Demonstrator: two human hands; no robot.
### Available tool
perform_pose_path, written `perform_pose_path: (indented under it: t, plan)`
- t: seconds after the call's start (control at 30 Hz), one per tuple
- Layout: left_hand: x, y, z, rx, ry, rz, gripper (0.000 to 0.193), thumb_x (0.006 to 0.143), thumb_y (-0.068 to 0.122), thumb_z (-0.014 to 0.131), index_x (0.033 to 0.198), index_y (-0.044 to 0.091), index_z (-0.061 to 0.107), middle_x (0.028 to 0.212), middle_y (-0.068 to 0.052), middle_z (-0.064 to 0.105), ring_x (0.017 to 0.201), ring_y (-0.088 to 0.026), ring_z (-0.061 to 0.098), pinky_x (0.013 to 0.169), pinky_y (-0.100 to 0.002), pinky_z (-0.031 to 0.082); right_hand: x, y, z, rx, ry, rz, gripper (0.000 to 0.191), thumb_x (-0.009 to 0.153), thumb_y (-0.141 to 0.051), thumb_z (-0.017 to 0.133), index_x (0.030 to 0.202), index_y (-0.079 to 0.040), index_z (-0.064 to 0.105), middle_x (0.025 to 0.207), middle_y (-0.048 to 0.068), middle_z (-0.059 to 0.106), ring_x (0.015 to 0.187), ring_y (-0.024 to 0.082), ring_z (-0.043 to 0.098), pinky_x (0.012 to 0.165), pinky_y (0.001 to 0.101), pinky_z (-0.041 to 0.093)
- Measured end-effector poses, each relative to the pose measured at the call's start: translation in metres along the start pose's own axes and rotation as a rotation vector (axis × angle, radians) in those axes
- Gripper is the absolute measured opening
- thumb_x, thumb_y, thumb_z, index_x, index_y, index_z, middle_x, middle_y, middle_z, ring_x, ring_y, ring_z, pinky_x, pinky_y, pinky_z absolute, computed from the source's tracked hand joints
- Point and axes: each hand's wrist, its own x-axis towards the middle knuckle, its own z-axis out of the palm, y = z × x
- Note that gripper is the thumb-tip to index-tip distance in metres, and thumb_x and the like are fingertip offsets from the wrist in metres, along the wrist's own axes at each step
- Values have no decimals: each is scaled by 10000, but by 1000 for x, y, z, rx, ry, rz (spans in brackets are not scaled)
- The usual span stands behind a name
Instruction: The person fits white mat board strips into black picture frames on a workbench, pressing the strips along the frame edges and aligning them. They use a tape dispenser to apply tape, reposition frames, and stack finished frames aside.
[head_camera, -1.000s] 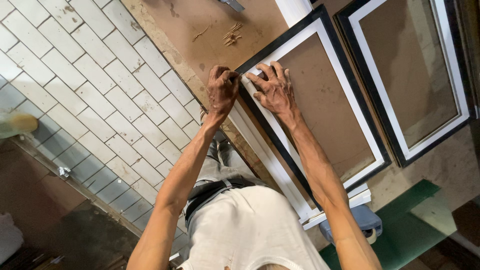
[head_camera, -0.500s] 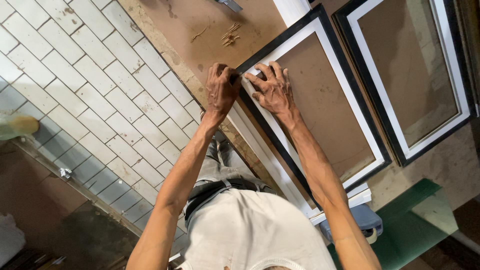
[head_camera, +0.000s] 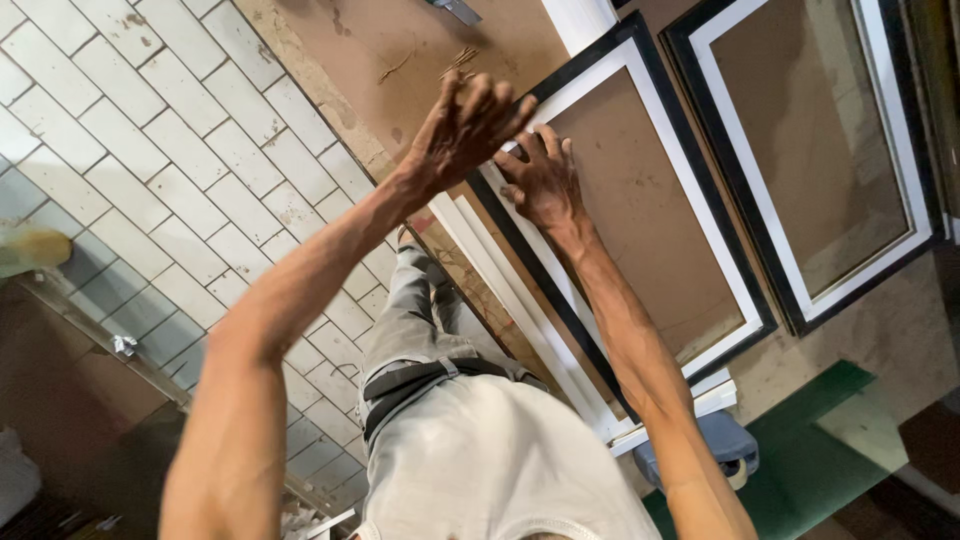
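Observation:
A picture frame (head_camera: 735, 320) with a black outer edge, a white inner border and a brown backing board lies on a brown worktable (head_camera: 345, 60). My right hand (head_camera: 540, 180) presses flat on the frame's near corner, fingers spread on the white border and the board. My left hand (head_camera: 465, 125) is lifted above that same corner with its fingers apart, holding nothing.
A second frame (head_camera: 830, 290) of the same kind lies beside the first. White moulding strips (head_camera: 520, 310) lie along the table edge. A blue-grey tool (head_camera: 725, 445) sits below them, by a green surface (head_camera: 810, 450). White floor tiles (head_camera: 140, 150) fill the left side.
My left hand has come off the frame's corner, risen toward the camera and spread its fingers. My right hand stays on the corner.

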Motion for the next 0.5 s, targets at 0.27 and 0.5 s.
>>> perform_pose_path:
  t: [0.27, 0.5]
  plan:
    - [22, -9, 2, 15, -2, 478, 1224, 579, 327, 954, 1545, 408, 207, 1402, -38, 431, 1330, -240, 432, 1139, -608, 324, 3, -2, 0, 74, -38, 61, 464, 703, -240, 935, 1140, -248, 777, 1373, 89, 564, 1303, 404, 480, 1038, 712, 411]
    - [22, -7, 6, -106, 13, 486, 1095, 706, 355, 904, 1546, 423, 205, 1376, -20, 437, 1348, -236, 453, 1194, -649, 265, 4, -5, -9, 146, -118, 164, 412, 726, -207, 893, 1123, -253, 790, 1349, 87, 581, 1293, 404, 479, 1080, 692, 391]
